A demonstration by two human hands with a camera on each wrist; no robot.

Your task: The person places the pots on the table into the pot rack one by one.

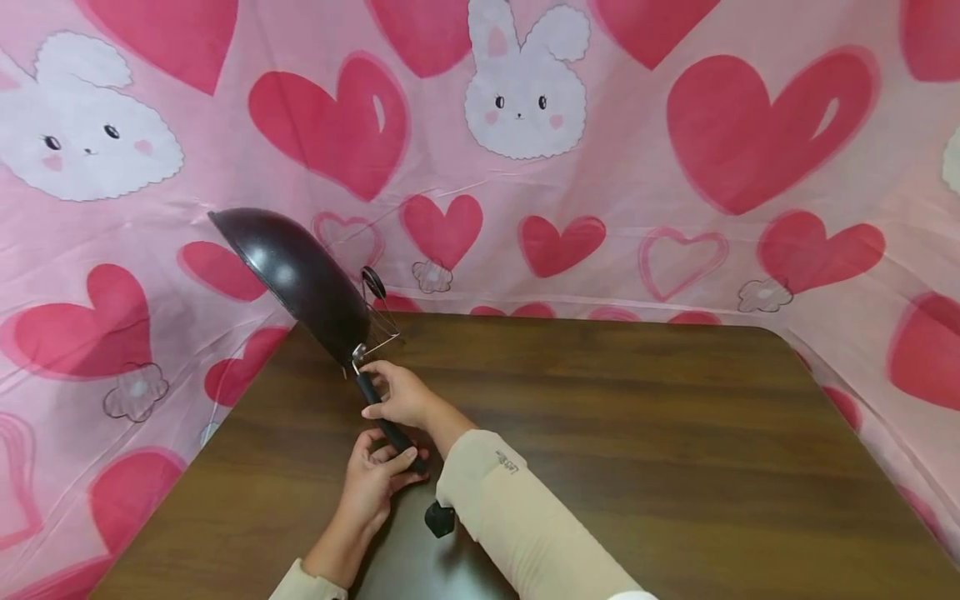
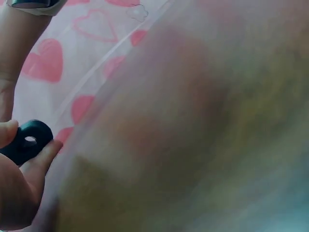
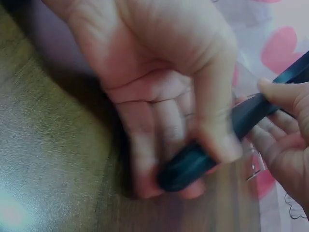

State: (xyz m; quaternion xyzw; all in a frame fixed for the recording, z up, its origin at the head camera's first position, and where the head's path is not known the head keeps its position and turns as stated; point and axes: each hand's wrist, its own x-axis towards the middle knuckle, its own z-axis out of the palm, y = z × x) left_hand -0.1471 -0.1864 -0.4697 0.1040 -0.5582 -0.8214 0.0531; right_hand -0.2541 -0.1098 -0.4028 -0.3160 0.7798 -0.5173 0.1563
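Observation:
A dark wok [image 1: 292, 267] is held up tilted over the table's left side, its rounded outside turned toward me. Its black handle [image 1: 396, 435] slopes down to the right. My right hand [image 1: 401, 393] grips the handle close to the pan, with thumb and fingers on either side; in the right wrist view that hand [image 3: 289, 135] is at the right edge. Nearer me, my left hand [image 1: 375, 479] holds the handle's end between thumb and fingers. The left wrist view shows the handle tip [image 2: 41, 129] with its hole. A wire piece [image 1: 386, 329] with a black round part stands by the wok.
The brown wooden table [image 1: 637, 433] stretches to the right, its surface grey with glare near the front. A small black block [image 1: 440, 519] sits beside the right sleeve. Pink cloth [image 1: 540, 183] with hearts and rabbits hangs around the table. Much of the left wrist view is blurred.

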